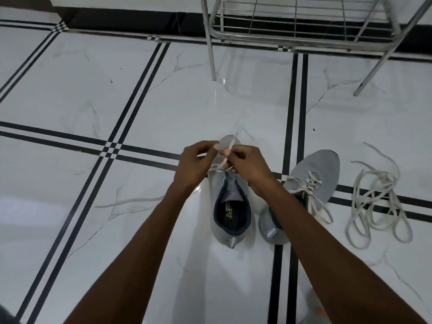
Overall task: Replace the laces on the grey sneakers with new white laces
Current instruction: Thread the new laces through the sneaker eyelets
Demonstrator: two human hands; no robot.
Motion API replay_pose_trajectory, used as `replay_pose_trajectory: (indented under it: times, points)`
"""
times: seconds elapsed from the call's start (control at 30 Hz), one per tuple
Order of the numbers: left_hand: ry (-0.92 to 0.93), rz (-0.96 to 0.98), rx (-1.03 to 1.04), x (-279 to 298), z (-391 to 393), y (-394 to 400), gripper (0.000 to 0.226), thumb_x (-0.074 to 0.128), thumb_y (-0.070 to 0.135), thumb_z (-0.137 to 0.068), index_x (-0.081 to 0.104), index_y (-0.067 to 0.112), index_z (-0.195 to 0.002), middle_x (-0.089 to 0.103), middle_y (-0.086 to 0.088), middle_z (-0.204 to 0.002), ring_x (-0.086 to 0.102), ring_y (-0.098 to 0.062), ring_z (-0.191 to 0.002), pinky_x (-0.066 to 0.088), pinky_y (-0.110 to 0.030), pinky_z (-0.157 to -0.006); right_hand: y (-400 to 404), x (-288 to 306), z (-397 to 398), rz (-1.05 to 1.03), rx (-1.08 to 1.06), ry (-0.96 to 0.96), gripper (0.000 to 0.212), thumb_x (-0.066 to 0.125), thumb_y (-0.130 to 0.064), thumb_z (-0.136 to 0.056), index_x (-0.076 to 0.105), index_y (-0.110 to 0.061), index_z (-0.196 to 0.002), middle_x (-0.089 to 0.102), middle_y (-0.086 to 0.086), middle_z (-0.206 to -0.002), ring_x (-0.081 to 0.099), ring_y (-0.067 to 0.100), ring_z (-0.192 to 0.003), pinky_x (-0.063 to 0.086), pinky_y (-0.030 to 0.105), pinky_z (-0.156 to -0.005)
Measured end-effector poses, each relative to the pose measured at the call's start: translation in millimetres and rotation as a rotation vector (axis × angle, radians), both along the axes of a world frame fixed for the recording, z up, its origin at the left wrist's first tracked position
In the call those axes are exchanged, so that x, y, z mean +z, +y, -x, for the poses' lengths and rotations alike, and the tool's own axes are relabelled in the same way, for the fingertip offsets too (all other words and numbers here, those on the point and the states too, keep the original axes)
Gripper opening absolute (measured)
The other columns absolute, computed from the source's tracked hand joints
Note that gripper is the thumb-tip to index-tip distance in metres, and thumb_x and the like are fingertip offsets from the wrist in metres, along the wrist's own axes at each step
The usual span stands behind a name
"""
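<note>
Both hands pinch one white lace (222, 163) over the forefoot of the left grey sneaker (230, 206): left hand (195, 163) fingers curled on it, right hand (247, 164) likewise. Insole print unreadable. Just right of that sneaker: laced second sneaker (314, 174); further right, loose lace pile (378, 202) on tiled floor (117, 94)

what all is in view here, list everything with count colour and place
sneaker being laced: 1, grey, centre of floor, under the hands
second sneaker: 1, grey, laced and tied, right of the first
lace in hands: 1, white, one end trailing left on the floor
loose laces: a tangled pile, white, far right on floor
metal rack: 1, silver, top
floor: white marble tiles, black stripes
left hand: pinches the lace
right hand: pinches the lace
</note>
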State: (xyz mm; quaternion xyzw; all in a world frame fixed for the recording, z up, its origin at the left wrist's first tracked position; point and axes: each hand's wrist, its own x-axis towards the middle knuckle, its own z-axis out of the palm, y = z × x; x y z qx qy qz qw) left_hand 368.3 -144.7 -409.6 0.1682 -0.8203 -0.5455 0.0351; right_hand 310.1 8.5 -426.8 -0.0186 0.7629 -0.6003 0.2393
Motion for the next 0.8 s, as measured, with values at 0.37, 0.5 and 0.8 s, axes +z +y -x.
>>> replay_pose_trajectory:
  times: [0.37,0.5,0.8]
  points:
    - [0.078,-0.202,0.036,-5.4,14.2,8.7,0.018,0.064,0.02,-0.101,0.078,0.009,-0.105,0.077,-0.004,-0.093,0.072,-0.015,-0.085,0.06,-0.032,-0.081,7.4,9.0,-9.2,-0.302,0.104,0.218,0.015,0.072,-0.025,-0.089,0.078,-0.014,-0.097,0.076,-0.001,-0.095,0.07,0.013,-0.087,0.055,0.027,-0.081]
    - [0.019,0.108,-0.025,-23.8,5.7,11.6,0.014,0.067,0.017,-0.097,0.08,0.012,-0.101,0.078,0.002,-0.092,0.068,-0.007,-0.077,0.057,-0.027,-0.075,25.6,0.9,-16.7,-0.466,0.141,0.261,0.03,0.079,-0.031,-0.08,0.074,-0.01,-0.1,0.071,0.001,-0.097,0.066,0.015,-0.089,0.049,0.021,-0.075]
    - [-0.005,0.237,-0.009,-49.8,-17.0,26.0,0.008,0.074,0.021,-0.09,0.079,0.016,-0.089,0.075,0.008,-0.086,0.069,-0.002,-0.084,0.051,-0.012,-0.078,17.1,-9.9,-30.1,-0.686,0.211,0.437,0.028,0.059,-0.03,-0.092,0.056,-0.011,-0.071,0.056,0.004,-0.077,0.052,0.02,-0.07,0.037,0.032,-0.063]
